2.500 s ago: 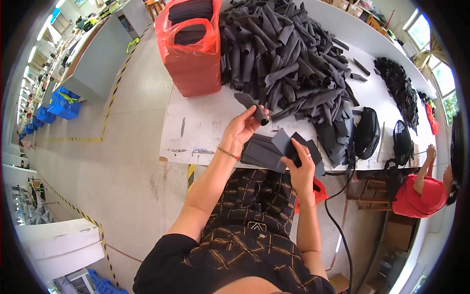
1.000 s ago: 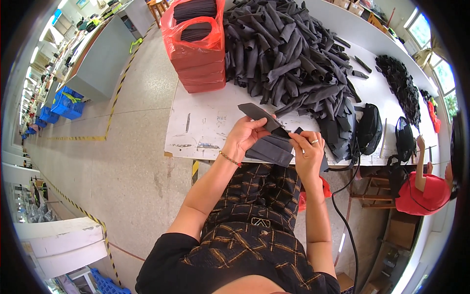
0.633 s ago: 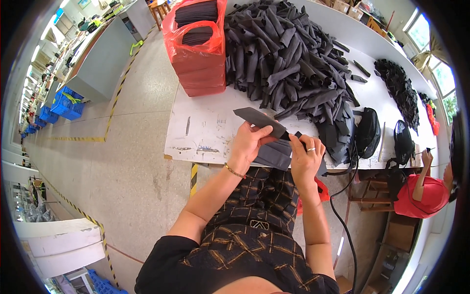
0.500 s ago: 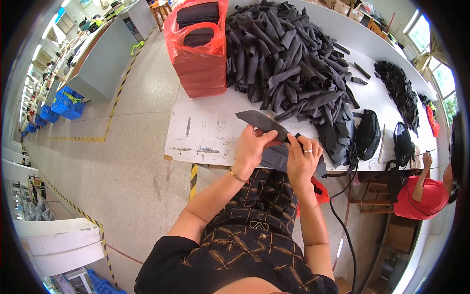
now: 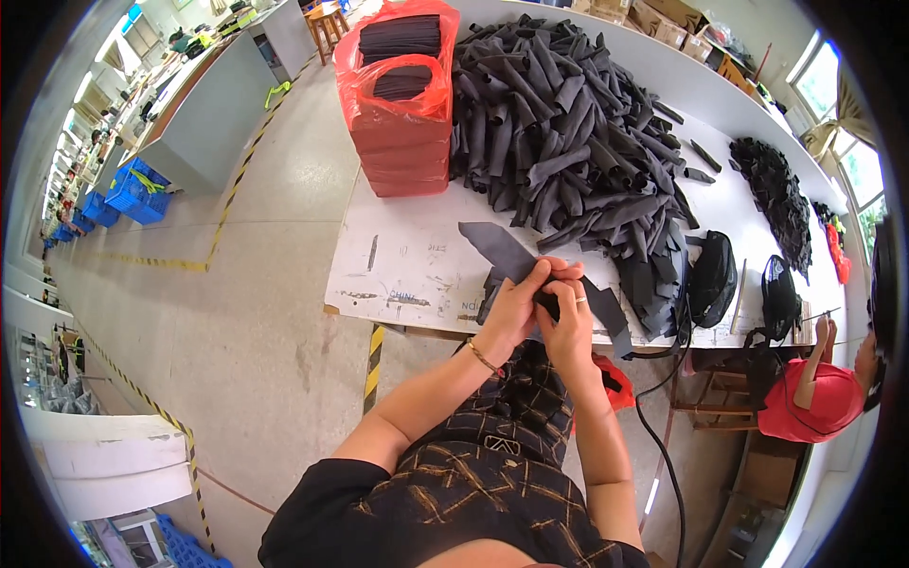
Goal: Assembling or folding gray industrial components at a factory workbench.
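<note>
A dark grey flat strip (image 5: 500, 248), fabric-like with an angled end, sticks out up and to the left from my two hands above the table's near edge. My left hand (image 5: 509, 312) is closed on it, thumb on top. Right against it, my right hand (image 5: 568, 327), with a ring on one finger, is closed on the same strip; its fingertips and whatever they pinch are partly hidden. Another dark grey flat piece (image 5: 611, 317) lies to the right of my hands at the table edge, and more grey material shows beneath my left hand.
A large heap of dark grey curled pieces (image 5: 568, 142) covers the back of the white table (image 5: 365, 275). Left of it stands a red plastic bag (image 5: 402, 156) holding stacked black strips. Black pouches (image 5: 712, 270) and a cable (image 5: 663, 435) are at right, near a person in red (image 5: 805, 402).
My hands have come together, the right one moving left against the left one. The strip's free end now reaches out farther from my fingers. The whole view has shifted slightly.
</note>
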The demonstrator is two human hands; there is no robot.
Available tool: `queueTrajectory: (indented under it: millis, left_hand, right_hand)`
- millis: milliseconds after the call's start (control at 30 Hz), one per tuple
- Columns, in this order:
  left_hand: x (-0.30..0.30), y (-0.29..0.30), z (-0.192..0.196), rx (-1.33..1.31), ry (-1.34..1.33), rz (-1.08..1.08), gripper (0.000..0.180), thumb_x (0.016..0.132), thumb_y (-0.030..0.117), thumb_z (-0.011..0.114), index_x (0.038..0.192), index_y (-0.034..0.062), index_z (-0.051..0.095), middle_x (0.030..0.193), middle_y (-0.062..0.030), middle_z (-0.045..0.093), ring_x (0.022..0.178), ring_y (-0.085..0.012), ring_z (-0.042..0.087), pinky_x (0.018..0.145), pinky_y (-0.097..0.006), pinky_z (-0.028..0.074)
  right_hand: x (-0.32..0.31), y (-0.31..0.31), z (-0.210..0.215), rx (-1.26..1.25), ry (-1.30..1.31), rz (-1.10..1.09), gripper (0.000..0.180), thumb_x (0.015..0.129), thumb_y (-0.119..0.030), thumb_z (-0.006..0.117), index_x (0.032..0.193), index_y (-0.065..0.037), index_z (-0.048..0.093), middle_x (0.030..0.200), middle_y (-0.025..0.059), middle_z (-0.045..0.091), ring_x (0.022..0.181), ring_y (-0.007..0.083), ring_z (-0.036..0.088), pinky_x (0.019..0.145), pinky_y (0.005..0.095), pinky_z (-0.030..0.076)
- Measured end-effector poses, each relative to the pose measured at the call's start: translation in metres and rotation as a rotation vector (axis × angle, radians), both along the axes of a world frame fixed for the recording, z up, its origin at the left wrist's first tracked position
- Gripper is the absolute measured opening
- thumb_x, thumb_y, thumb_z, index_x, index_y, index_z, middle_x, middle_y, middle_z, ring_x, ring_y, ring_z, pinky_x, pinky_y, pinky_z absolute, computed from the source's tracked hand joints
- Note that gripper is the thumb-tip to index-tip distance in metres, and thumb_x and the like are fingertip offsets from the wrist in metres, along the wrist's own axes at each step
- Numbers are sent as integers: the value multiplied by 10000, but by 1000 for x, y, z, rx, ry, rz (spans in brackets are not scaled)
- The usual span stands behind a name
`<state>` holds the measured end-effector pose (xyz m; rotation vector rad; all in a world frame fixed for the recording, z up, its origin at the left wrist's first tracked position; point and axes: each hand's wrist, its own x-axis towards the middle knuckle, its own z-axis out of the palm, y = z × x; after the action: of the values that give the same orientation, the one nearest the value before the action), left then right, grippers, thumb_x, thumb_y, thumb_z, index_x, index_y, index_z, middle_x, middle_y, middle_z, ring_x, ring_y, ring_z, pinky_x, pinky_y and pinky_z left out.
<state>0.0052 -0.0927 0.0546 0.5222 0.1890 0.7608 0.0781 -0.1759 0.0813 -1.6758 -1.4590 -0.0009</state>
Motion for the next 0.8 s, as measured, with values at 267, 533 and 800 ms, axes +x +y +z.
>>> queueTrajectory:
  millis: [267,533,800]
  left_hand:
    - [0,10,-10,-81,-64,76,324,986,339,500,1107,54,598,1172,-134,643,1083,-206,596,941,-371,454]
    - [4,0,-15,-197,-84,55,301,981,321,511,1099,54,586,1153,-126,647,1150,-222,562,988,-375,421]
    - [3,-5,-17,-204,-89,13,280,977,289,527,1087,37,580,1119,-129,651,1152,-231,560,975,-385,444]
  right_hand:
    - [14,-6,-3,-108,76,42,218,789,42,648,972,-16,545,932,170,572,797,359,593,675,407,487]
    - [14,-1,-21,22,-34,32,83,793,43,641,852,4,597,892,158,592,780,345,608,671,402,497]
    - [10,7,-34,12,8,80,92,795,31,645,866,1,594,918,166,605,800,350,612,678,399,499]
